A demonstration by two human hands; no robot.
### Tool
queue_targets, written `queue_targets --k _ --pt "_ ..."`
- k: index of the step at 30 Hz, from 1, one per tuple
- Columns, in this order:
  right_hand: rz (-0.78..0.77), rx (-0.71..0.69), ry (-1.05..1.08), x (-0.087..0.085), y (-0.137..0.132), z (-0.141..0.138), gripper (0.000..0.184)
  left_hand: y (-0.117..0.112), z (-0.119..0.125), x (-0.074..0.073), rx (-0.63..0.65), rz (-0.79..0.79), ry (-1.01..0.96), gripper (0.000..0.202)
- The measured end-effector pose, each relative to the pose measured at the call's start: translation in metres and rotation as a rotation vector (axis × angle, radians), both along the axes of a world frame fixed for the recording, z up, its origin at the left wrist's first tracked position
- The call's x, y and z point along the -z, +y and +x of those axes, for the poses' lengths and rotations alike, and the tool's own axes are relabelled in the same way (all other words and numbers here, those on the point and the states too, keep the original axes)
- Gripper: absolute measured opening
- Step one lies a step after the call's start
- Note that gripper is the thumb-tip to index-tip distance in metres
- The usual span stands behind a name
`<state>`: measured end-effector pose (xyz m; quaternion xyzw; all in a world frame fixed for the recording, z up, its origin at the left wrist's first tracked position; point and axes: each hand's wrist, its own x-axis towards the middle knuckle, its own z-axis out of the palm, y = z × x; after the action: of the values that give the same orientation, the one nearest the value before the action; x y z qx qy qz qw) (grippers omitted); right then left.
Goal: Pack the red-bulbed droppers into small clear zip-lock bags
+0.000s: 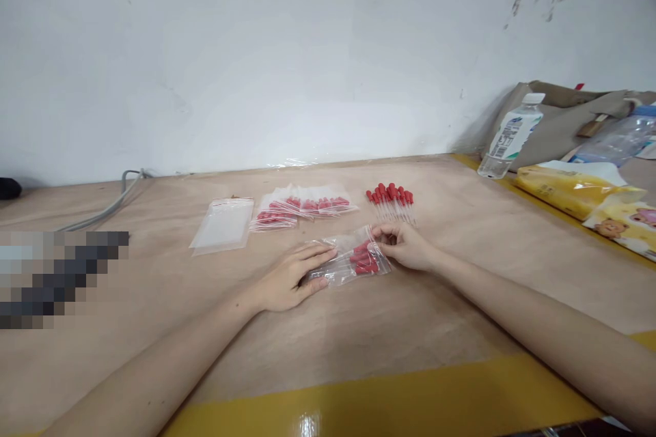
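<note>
A clear plastic bag (348,261) with several red-capped droppers inside lies on the brown table (420,314). My left hand (293,278) rests on the bag's left end, fingers stretched and pressing it flat. My right hand (404,246) pinches the bag's right end with curled fingers. Just behind my right hand lies a loose bunch of red-capped droppers (391,201).
Filled bags of droppers (302,209) and a stack of empty clear bags (223,224) lie further back on the left. At the right stand a water bottle (510,136), a beige bag (568,116) and yellow tissue packs (574,191). A grey cable (110,205) runs at left.
</note>
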<state>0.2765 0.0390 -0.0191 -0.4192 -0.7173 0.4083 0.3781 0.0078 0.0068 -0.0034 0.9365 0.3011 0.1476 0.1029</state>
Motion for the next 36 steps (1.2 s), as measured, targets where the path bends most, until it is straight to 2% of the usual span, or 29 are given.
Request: queue_targets --k 2,4,7,10,12,14,16,18,22,26,28,36 --pt "-0.070 -0.028 0.069 0.001 -0.001 -0.005 0.027 0.000 0.000 0.000 -0.003 -0.005 0.005 0.048" --pt "-0.122 0.029 0.112 0.003 -0.002 -0.011 0.029 -0.001 0.000 0.000 -0.012 -0.012 0.014 0.049" --pt "-0.092 0.099 0.086 0.003 -0.002 -0.013 0.030 -0.001 0.000 0.000 -0.028 -0.020 0.025 0.050" --pt "-0.082 -0.047 -0.007 -0.004 0.001 -0.003 0.028 0.000 -0.001 0.001 -0.028 -0.023 0.035 0.049" --pt "-0.107 -0.072 -0.074 -0.011 0.007 0.008 0.026 0.000 -0.002 0.002 -0.035 -0.027 0.044 0.049" --pt "-0.064 0.075 -0.156 -0.019 0.017 0.018 0.021 0.001 -0.002 0.002 -0.042 -0.029 0.046 0.050" --pt "0.064 0.291 -0.291 -0.025 0.031 0.024 0.016 0.001 -0.001 0.002 -0.047 -0.033 0.042 0.050" --pt "0.199 0.452 -0.458 -0.028 0.046 0.023 0.012 0.000 -0.001 0.002 -0.047 -0.035 0.033 0.049" --pt "0.304 0.617 -0.733 -0.029 0.073 0.006 0.019 0.000 0.000 0.002 -0.035 -0.035 0.017 0.048" --pt "0.276 0.707 -0.996 -0.028 0.085 -0.018 0.025 0.000 0.000 0.001 -0.005 -0.028 -0.002 0.046" --pt "0.234 0.728 -1.048 -0.030 0.088 -0.027 0.023 0.000 -0.001 0.001 0.002 -0.022 -0.011 0.046" --pt "0.020 0.695 -0.949 -0.035 0.091 -0.038 0.018 0.000 -0.001 0.001 0.003 -0.029 -0.026 0.046"
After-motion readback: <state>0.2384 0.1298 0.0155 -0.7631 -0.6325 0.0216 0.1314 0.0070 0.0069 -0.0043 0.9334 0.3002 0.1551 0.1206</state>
